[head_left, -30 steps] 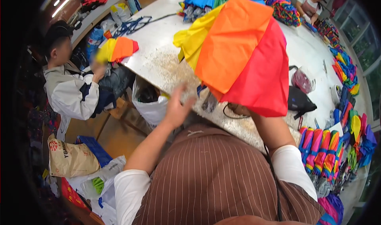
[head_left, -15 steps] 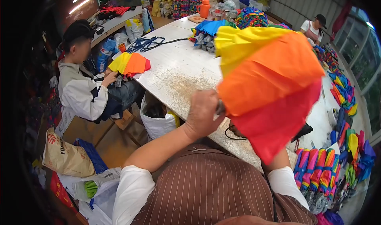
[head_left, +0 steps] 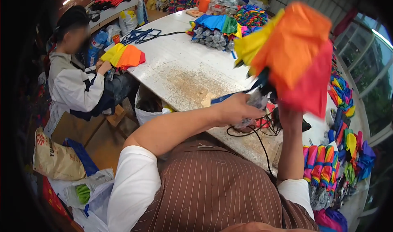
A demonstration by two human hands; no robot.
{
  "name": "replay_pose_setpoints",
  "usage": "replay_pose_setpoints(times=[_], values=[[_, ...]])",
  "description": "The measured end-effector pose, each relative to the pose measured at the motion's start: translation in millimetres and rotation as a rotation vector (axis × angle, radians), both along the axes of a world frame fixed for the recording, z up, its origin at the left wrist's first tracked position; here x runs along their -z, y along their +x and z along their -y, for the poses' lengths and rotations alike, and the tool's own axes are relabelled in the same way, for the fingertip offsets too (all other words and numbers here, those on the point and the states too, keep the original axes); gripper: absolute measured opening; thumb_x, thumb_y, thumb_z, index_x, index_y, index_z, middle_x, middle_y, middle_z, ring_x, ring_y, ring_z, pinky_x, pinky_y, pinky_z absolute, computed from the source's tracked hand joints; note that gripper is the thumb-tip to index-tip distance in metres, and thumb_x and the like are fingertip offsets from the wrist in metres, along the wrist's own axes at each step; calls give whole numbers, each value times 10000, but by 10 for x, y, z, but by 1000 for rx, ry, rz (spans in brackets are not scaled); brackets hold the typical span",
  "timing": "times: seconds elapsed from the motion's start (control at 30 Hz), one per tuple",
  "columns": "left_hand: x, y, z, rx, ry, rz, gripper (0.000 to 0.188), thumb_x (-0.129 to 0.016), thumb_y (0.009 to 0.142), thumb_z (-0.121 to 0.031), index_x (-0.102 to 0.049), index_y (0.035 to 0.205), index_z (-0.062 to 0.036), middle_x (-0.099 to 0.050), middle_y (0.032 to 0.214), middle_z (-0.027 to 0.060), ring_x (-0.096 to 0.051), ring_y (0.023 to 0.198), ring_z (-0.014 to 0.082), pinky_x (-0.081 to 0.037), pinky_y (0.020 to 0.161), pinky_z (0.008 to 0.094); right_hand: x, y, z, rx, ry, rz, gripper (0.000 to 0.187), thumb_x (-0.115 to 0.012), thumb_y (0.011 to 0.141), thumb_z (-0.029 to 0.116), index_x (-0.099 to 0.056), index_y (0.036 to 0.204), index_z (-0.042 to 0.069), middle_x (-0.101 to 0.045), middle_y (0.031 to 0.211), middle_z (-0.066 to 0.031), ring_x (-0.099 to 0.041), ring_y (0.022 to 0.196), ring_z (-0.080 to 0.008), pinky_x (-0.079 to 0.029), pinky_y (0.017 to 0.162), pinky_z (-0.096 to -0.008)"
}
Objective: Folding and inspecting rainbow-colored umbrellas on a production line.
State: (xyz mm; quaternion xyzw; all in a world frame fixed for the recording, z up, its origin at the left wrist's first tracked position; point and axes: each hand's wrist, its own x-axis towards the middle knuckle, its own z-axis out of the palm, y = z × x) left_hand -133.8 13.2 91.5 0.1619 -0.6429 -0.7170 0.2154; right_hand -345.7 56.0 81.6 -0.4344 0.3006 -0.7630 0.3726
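Note:
A partly folded umbrella (head_left: 292, 47) with yellow, orange and red panels is held up in front of me, slightly blurred. My left hand (head_left: 239, 109) is closed round its handle end, where crinkled clear plastic (head_left: 257, 101) shows at the fingers. My right hand (head_left: 290, 116) is raised against the underside of the red panel; the cloth hides its fingers. Below the hands, a thin black cord (head_left: 262, 140) loops over the near table edge beside some small red pieces.
The white table (head_left: 163, 64) has brown grit on it. Bundled umbrellas (head_left: 215, 31) and an orange jug (head_left: 203, 2) stand farther back. Rainbow umbrellas (head_left: 321, 164) are stacked at right. On the left, a seated person (head_left: 75, 72) handles a similar umbrella (head_left: 123, 56); sacks (head_left: 57, 156) lie nearer.
The umbrella has moved up and to the right and turned, uncovering its plastic-wrapped handle end. My left hand has shifted right; my right forearm has come into view. The view has shifted slightly.

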Motion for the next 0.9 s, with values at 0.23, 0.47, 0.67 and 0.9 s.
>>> replay_pose_setpoints(times=[0.23, 0.47, 0.67, 0.9], values=[[-574, 6, 34, 100, 173, -44, 235, -580, 884, -265, -528, 783, -59, -534, 627, 36, -510, 477, 139, -474, 500, 303, 126, -262, -8, -177, 466, -254, 519, -453, 948, 380, -397, 1322, 25, -526, 1194, -125, -523, 1066, -195, -436, 896, -317], [-345, 34, -42, 94, 166, -22, 204, -616, 856, -203, -518, 774, -43, -535, 615, 58, -512, 492, 152, -473, 516, 325, -269, -378, 63, -81, 529, -499, 522, -459, 948, 398, -416, 1301, 16, -556, 1125, -129, -559, 998, -193, -452, 860, -311], [-143, 190, -237, 85, 103, 109, 175, -640, 828, -150, -525, 768, -32, -534, 591, 54, -532, 515, 163, -460, 509, 305, -1040, -828, 549, 162, 251, -220, 523, -452, 940, 450, -433, 1218, 8, -555, 1117, -152, -563, 987, -232, -460, 867, -350], [114, 415, -356, 56, -60, 212, 229, -701, 776, -187, -539, 788, -27, -548, 595, 46, -564, 543, 162, -459, 511, 292, -2010, -1250, 744, 183, 4, -9, 468, -415, 967, 379, -418, 1085, -73, -545, 1006, -224, -595, 905, -307, -517, 815, -418]])
